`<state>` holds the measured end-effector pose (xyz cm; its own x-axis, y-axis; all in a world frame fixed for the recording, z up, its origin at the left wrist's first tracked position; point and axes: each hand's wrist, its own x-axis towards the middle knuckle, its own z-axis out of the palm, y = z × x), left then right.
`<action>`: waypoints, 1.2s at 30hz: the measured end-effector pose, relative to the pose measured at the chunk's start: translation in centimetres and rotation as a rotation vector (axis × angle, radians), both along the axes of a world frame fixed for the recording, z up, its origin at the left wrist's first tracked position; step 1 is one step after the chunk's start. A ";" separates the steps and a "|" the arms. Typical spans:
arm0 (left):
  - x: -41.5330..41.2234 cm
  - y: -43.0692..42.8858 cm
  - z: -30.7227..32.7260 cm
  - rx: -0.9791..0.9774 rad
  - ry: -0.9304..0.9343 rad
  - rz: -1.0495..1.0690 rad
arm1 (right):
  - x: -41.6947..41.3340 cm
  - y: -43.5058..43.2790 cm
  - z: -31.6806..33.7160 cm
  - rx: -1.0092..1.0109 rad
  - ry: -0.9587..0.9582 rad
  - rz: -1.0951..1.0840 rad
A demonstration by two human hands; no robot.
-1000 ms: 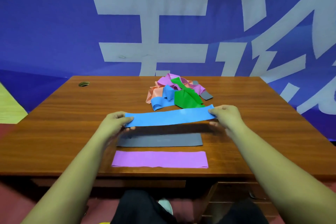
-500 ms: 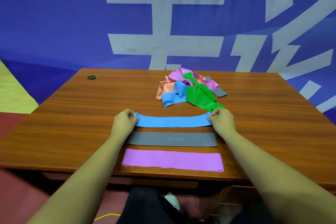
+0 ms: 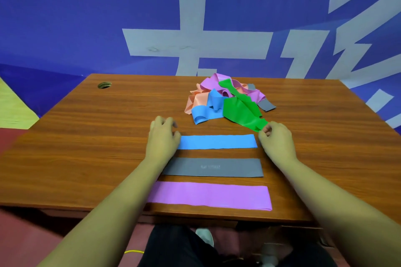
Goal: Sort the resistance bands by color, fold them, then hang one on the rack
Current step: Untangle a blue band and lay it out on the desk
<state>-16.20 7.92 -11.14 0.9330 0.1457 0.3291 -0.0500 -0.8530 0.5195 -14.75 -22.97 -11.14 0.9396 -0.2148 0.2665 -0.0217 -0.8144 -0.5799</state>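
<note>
Left hand (image 3: 163, 139), right hand (image 3: 277, 141) over wooden desk (image 3: 86, 147), blue banner (image 3: 65, 17) behind

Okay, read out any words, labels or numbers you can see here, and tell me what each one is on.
blue banner: huge white characters, cut off by the frame edges, so none can be quoted whole.
grey band: small pale print at its middle, too blurred to read.
No other text shows.

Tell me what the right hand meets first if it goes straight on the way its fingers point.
The green band: its near tip sticks out of the pile just ahead of the right hand. Whether they already touch is unclear.
</note>
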 end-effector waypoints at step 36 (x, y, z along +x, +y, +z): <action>7.8 -17.0 8.0 -0.388 -0.129 -0.559 | 4.1 -2.5 10.8 0.289 -0.150 0.186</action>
<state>-8.36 -9.10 -3.14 0.8593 -0.2162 0.4634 -0.5098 -0.4344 0.7426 -10.68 -25.47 -0.35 0.9248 -0.1306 0.3574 0.2138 -0.5985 -0.7720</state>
